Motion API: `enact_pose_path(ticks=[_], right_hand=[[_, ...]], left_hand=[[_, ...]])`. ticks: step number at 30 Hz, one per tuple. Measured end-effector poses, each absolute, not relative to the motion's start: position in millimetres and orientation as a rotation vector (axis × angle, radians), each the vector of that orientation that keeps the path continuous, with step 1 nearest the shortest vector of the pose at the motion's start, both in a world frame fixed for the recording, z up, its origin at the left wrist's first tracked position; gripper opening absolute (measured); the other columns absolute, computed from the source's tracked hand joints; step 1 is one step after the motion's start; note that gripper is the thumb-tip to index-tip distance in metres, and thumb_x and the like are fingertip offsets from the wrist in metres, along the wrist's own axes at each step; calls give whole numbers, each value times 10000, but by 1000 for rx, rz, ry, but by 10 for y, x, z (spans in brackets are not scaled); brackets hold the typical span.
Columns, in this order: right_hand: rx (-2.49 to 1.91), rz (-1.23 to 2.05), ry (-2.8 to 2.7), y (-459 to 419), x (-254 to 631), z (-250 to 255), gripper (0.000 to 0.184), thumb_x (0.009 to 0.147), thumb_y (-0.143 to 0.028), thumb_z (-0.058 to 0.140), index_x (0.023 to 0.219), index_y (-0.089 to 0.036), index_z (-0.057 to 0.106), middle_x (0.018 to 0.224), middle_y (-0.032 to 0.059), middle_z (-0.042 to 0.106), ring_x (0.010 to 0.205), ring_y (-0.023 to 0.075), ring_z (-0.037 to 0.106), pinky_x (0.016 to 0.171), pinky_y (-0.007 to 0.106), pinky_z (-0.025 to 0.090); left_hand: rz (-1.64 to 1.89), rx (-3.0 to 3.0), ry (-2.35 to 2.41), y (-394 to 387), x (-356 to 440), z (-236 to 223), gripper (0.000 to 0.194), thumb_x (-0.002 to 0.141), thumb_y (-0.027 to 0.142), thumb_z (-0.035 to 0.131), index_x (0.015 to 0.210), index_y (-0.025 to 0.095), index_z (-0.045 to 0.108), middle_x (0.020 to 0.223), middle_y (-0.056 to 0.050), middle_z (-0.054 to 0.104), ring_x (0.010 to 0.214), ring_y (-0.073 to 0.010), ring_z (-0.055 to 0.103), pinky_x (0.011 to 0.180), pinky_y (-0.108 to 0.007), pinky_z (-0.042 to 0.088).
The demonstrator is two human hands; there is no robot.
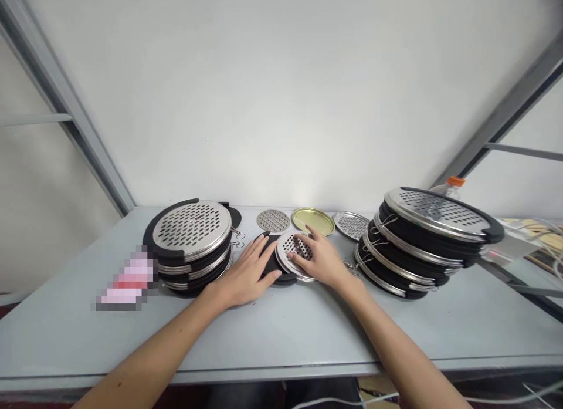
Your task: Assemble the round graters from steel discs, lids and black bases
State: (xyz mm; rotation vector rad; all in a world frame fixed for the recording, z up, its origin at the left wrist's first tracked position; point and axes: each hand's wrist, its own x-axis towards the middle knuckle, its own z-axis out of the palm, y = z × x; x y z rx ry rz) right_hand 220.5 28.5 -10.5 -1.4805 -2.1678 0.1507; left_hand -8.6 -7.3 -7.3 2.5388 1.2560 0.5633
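Both bare forearms reach in from the near edge of the grey counter (281,333). The left hand (248,272) lies palm down with its fingers spread, resting on a black rubber ring (271,257). The right hand (319,257) is also open, its fingers spread across a round perforated steel disc (295,247). Neither hand is closed around anything. The disc sits between the two hands and overlaps the right side of the ring, lying flat on the counter.

Just left of the left hand stands a stack of black-and-steel round strainers (191,247), with small wire hooks (238,239) at its right side. Farther left lies a pixelated pink patch (127,279). Right of the right hand, a taller, leaning stack of similar strainers (424,242) also carries wire loops.

Behind the hands, three flat pieces lie in a row: a small perforated disc (273,220), a gold metal lid (313,221), and a silver perforated disc (350,225). A plastic bottle with an orange cap (455,183) stands behind the right stack, against a white wall (281,92).
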Motion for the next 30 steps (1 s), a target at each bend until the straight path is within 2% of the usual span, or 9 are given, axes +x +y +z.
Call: enact_pose_path(ticks=[4,11,17,20,25,30], right_hand=[[-1367,213,-2120,306,2175,-138,500,805,-489,590,1215,-203,580,1439,169,385,1291,342,419,1032,513,360],[-1173,343,-2028,328,2198,-71,366,838,-392,571,1138,-189,628,1369,146,487,1276,279,455,1074,458,336],[-1131,380,-2027,371,2203,-99,320,863,-368,539,1103,-182,639,1327,131,527,1228,255,500,1053,421,361],[-1203,322,-2046,401,2220,-133,320,869,-362,519,1090,-164,637,1264,139,570,1180,263,532,1023,419,386],[-1372,265,-2073,425,2277,-136,321,872,-380,500,1086,-177,627,1086,110,669,1039,267,605,908,406,453],[-1544,274,-2030,431,2301,-138,355,869,-403,503,1124,-185,619,1005,104,707,901,250,655,802,357,481]], left_hand=[[626,2500,1343,-65,-41,-162,645,943,493,408,1483,214,191,1554,-137,157,1438,-288,67,1139,-517,205],[595,2562,1198,-41,-93,-104,548,950,405,435,1459,275,279,1565,-77,139,1437,-312,39,1136,-539,195],[553,2602,1092,-31,-118,-60,467,956,362,431,1411,270,375,1569,-64,119,1441,-292,4,1148,-534,150],[564,2594,1138,-31,-109,-78,496,946,381,445,1415,245,362,1570,-81,104,1440,-298,9,1153,-528,135],[590,2487,1395,-32,-85,-119,684,897,498,483,1453,172,252,1550,-161,148,1436,-321,46,1142,-538,157],[617,2420,1450,-40,-65,-159,640,902,514,455,1424,180,295,1542,-140,187,1437,-304,71,1140,-516,196]])
